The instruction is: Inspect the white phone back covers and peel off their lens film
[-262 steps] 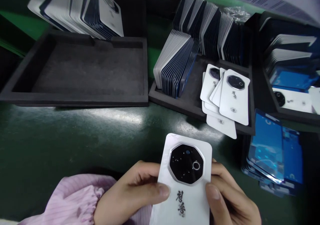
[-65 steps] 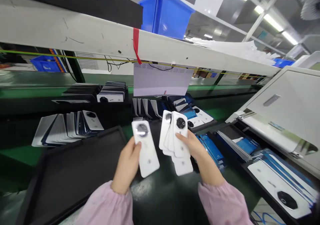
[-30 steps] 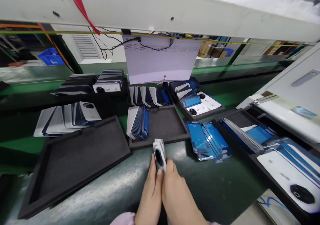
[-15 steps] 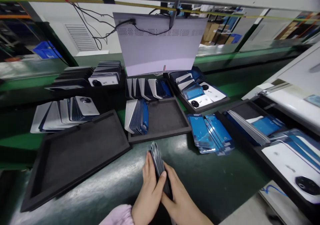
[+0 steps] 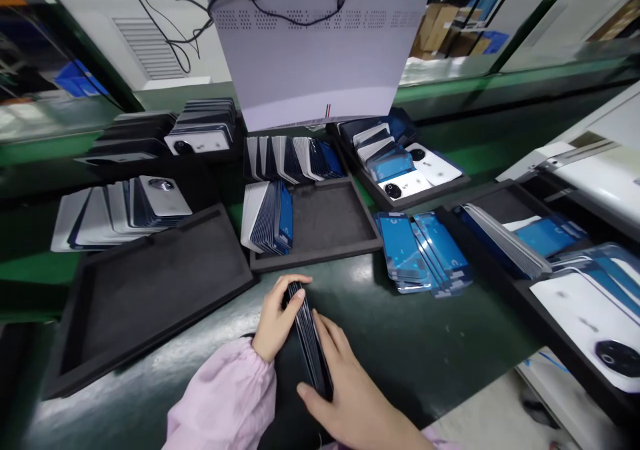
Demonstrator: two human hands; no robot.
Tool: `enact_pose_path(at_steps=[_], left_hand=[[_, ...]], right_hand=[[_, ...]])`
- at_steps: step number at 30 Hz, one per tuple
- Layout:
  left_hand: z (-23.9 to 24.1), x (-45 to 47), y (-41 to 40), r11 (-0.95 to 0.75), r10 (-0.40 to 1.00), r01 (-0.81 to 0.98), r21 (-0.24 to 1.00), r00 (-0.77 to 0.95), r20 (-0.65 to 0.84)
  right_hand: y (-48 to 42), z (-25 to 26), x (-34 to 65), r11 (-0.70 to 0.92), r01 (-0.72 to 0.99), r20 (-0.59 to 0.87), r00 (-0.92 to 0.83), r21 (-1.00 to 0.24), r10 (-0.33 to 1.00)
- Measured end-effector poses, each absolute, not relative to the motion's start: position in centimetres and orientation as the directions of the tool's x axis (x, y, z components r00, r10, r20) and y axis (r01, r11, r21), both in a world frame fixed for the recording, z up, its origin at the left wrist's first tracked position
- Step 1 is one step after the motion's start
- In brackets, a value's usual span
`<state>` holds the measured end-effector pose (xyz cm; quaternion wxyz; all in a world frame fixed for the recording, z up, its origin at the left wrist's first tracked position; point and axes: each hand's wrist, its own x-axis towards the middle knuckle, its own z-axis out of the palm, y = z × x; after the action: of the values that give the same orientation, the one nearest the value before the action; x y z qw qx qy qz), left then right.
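Upright on edge, a tight stack of thin dark phone back covers (image 5: 307, 333) stands between my hands over the front of the green table. My left hand (image 5: 276, 315) wraps around its far end, thumb on the near side and fingers over the top. Along the right side and near end lies my right hand (image 5: 345, 377), its thumb across the lower corner. The black foam tray (image 5: 165, 290) at the left has a bare floor. Just beyond my hands, the middle foam tray (image 5: 330, 217) holds a fanned row of white and blue covers (image 5: 267, 217).
Blue film-covered panels (image 5: 403, 247) lie loose right of centre. More white covers (image 5: 115, 210) lean in a row behind the left tray. At the right a tray holds a white cover (image 5: 590, 323) with a black camera ring. A large grey panel (image 5: 320, 57) stands behind.
My left hand has slid up to the far end of the stack, and the stack has turned more squarely on edge. The view has tipped downward.
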<state>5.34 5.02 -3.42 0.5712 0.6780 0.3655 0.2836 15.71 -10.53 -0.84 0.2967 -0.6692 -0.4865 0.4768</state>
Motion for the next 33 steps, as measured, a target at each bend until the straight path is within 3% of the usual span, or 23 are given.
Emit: enact_pose_path(at_steps=[6, 10, 13, 21, 33], left_hand=[[-3.8, 5.3, 5.0, -0.030, 0.790, 0.057, 0.998, 0.613, -0.011], [-4.0, 5.1, 5.1, 0.006, 0.785, 0.025, 1.000, 0.619, -0.020], [-4.3, 5.2, 4.4, 0.014, 0.786, 0.017, 1.000, 0.618, -0.022], [-5.1, 5.2, 3.1, 0.020, 0.826, -0.008, 1.000, 0.564, -0.012], [-6.3, 5.6, 2.8, 0.006, 0.918, -0.105, 0.994, 0.394, 0.036]], right_hand=[[-14.9, -2.7, 17.5, -0.280, 0.256, -0.307, -0.070, -0.925, 0.949], [-17.9, -6.0, 15.8, -0.290, 0.358, -0.338, -0.076, -0.887, 0.938], [-17.2, -7.5, 14.4, -0.276, 0.420, -0.315, -0.025, -0.864, 0.949], [-13.7, -8.2, 13.7, -0.059, 0.588, -0.018, 0.075, -0.807, 0.997], [-13.5, -7.5, 11.0, -0.170, 0.793, 0.164, 0.320, -0.585, 0.933]])
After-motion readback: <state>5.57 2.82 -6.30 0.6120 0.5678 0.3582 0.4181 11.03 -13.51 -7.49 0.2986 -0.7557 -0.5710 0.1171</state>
